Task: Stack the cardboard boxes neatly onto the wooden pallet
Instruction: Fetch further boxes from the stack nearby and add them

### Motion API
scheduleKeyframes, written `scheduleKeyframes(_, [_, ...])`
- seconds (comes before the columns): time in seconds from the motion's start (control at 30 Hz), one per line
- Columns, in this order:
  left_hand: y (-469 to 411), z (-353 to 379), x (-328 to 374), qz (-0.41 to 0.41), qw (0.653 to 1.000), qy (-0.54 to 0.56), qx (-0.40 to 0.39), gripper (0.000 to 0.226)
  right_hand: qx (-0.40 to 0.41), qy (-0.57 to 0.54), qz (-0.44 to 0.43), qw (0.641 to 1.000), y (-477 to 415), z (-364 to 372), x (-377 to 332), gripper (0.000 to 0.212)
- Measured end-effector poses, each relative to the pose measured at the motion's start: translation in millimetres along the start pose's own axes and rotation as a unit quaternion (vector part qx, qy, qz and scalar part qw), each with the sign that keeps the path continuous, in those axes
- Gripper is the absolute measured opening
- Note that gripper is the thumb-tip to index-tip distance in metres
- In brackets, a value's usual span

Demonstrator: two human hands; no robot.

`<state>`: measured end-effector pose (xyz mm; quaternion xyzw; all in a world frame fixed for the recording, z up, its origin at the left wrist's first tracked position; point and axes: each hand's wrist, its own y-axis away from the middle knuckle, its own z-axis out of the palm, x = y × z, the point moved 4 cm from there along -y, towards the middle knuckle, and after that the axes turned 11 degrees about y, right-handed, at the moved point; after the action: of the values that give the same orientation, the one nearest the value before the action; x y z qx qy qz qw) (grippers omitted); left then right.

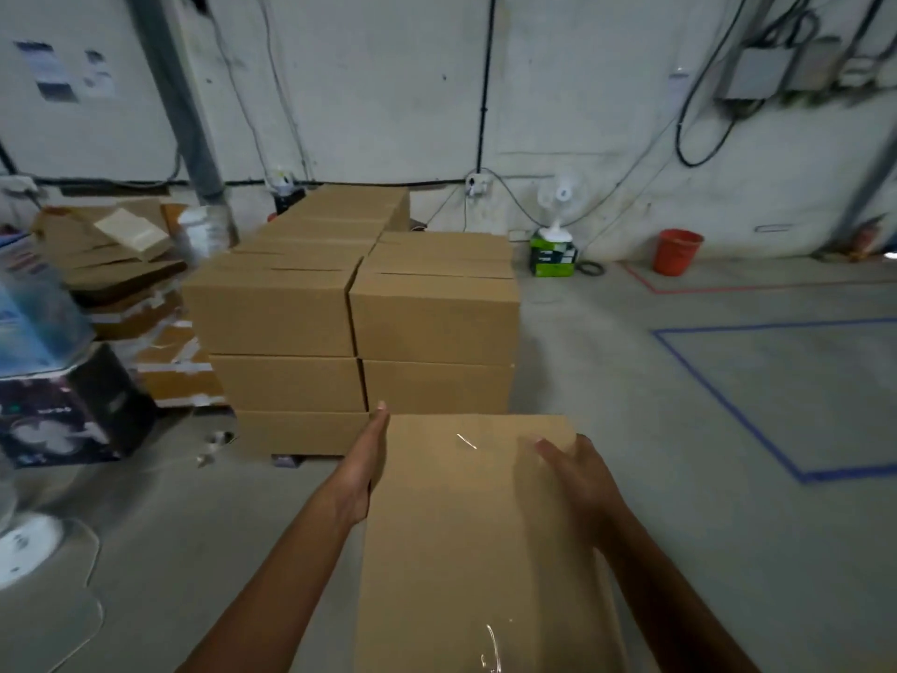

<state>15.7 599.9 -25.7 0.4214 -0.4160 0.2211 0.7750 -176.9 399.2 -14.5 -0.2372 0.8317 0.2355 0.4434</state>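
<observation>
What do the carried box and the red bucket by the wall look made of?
Carried box: matte brown cardboard; glints on top suggest clear glossy tape. Red bucket: likely plastic, with a smooth, uniform colour, though too distant to be sure.

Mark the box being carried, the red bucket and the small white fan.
carried box (475,527): head view, middle of its top face.
red bucket (676,252): head view, its front wall.
white fan (562,194): head view, its round grille.

Red bucket (677,251) on grey floor (631,381)
</observation>
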Motion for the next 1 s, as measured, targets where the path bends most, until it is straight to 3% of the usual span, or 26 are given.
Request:
scheduleKeyframes(0.13, [-43.4,41.5,22.6,-0.045,0.996,-0.007,-0.073,0.065,0.049,-0.004,0.039,0.998,-35.0,-16.5,-1.1,0.077])
scheduleKeyframes(0.23, [-73.2,68.2,24.4,-0.062,0.994,-0.024,-0.082,0.052,0.068,0.027,0.034,0.997,-50.4,-30.1,3.8,0.093])
scheduleKeyframes(0.37, [-117.0,109.9,20.5,-0.09,0.989,-0.028,-0.113,0.06,0.093,0.033,0.091,0.991,-80.5,-53.2,22.6,0.057])
scheduleKeyframes(0.47, [-157.7,143.3,9.0,-0.122,0.985,-0.039,-0.119,0.077,0.101,0.028,0.118,0.987,-110.4,-76.2,38.5,0.058])
scheduleKeyframes(0.73, [-263.7,266.1,-4.8,-0.132,0.982,-0.032,-0.132,0.074,0.121,0.02,0.137,0.983,-234.7,-153.0,79.3,0.065])
scheduleKeyframes(1.0, [-351.3,386.0,1.2,-0.149,0.985,0.035,-0.085,0.079,0.117,0.006,0.109,0.987,-371.7,-254.9,83.1,0.064])
